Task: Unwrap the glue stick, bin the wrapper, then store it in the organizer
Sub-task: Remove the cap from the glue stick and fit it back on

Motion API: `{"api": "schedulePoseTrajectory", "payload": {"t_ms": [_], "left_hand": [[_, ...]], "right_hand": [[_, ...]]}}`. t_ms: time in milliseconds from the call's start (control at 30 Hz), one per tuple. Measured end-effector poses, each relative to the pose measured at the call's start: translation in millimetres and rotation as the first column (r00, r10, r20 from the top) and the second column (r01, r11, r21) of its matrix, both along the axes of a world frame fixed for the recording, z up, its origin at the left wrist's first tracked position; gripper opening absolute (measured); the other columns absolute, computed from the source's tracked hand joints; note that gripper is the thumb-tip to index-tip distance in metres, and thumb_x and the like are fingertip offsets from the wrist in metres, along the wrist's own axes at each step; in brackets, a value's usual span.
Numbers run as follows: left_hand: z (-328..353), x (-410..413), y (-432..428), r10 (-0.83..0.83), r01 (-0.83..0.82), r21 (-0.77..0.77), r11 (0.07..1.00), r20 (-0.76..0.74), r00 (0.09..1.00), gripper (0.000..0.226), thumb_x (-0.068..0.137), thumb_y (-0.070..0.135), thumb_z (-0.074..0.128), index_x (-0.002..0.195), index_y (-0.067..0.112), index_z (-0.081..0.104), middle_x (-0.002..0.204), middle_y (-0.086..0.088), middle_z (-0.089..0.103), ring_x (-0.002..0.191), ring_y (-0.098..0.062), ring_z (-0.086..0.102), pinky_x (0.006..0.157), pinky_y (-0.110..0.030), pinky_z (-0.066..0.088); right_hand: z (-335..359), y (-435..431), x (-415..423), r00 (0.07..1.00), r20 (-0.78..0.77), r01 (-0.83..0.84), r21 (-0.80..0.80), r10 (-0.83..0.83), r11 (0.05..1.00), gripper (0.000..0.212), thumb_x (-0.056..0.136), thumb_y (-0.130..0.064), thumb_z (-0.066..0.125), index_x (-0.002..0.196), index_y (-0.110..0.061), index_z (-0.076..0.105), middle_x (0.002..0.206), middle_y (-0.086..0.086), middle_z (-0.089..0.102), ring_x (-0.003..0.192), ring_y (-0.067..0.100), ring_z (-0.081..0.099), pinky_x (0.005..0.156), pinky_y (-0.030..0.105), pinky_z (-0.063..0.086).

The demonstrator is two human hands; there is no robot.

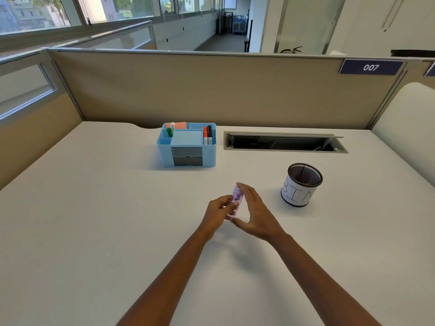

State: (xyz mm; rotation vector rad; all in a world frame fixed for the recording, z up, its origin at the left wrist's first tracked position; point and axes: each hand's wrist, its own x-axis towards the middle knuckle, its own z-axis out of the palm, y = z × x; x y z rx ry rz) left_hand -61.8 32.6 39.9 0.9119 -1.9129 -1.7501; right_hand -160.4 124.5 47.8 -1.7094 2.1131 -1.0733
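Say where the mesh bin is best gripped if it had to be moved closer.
Grip the mesh bin around its paper-wrapped side wall, coming from the right with the right hand. It stands upright, open top up, clear of the organizer, so its round wall is probably free all round.

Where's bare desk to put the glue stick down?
Bare desk runs left of both hands, and between the organizer and the glue stick. Tighter on the right, where the bin stands beside the right hand.
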Motion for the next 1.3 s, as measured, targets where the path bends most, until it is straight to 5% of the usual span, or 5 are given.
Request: {"api": "schedulePoseTrajectory", "payload": {"t_ms": [400,700,833,967,1300], "left_hand": [[3,-2,1,-0.078,0.085,0.126,0.988,-0.061,0.995,0.033,0.092,0.020,0.045,0.120,0.005,0.053,0.102,-0.007,0.059,0.073,-0.012,0.060,0.059,-0.008,0.052],[2,-3,-1,-0.095,0.102,0.150,0.983,-0.049,0.994,0.033,0.092,0.020,0.045,0.119,0.005,0.053,0.100,-0.006,0.060,0.071,-0.012,0.059,0.060,-0.009,0.051],[-3,2,-4,-0.126,0.126,0.167,0.978,-0.013,0.992,0.033,0.092,0.022,0.045,0.118,0.005,0.055,0.092,-0.004,0.060,0.073,-0.009,0.058,0.057,-0.006,0.051],[-11,8,-8,-0.157,0.154,0.174,0.973,0.002,0.988,0.028,0.092,0.018,0.046,0.114,0.006,0.057,0.084,-0.003,0.059,0.071,-0.011,0.055,0.059,-0.009,0.050],[-5,1,-8,-0.136,0.137,-0.020,0.990,0.055,0.989,0.033,0.089,0.014,0.052,0.122,0.009,0.053,0.101,-0.007,0.057,0.078,-0.013,0.052,0.059,-0.008,0.045]], "right_hand": [[-7,-6,-5,0.943,-0.322,0.053,-0.091,-0.080,0.994,0.080,0.060,-0.027,0.078,0.125,-0.007,0.036,0.122,0.018,0.058,0.107,0.033,0.058,0.091,0.037,0.047],[-5,-6,-5,0.973,-0.223,0.036,-0.083,-0.054,0.996,0.075,0.061,-0.019,0.078,0.124,-0.003,0.040,0.118,0.016,0.056,0.103,0.028,0.055,0.088,0.033,0.050],[7,-6,-10,0.996,0.053,-0.076,0.098,0.071,0.992,0.069,0.066,-0.018,0.079,0.123,-0.012,0.039,0.113,0.002,0.046,0.100,0.013,0.043,0.082,0.007,0.036],[14,-7,-20,0.962,0.271,-0.058,0.148,0.016,0.987,0.042,0.084,-0.013,0.061,0.124,-0.011,0.048,0.120,0.007,0.051,0.107,0.017,0.049,0.087,0.010,0.040],[16,-12,-23,0.941,0.287,0.147,0.134,-0.180,0.980,0.016,0.084,-0.019,0.062,0.092,-0.006,0.066,0.074,0.000,0.062,0.056,-0.005,0.055,0.055,0.006,0.040]]}}
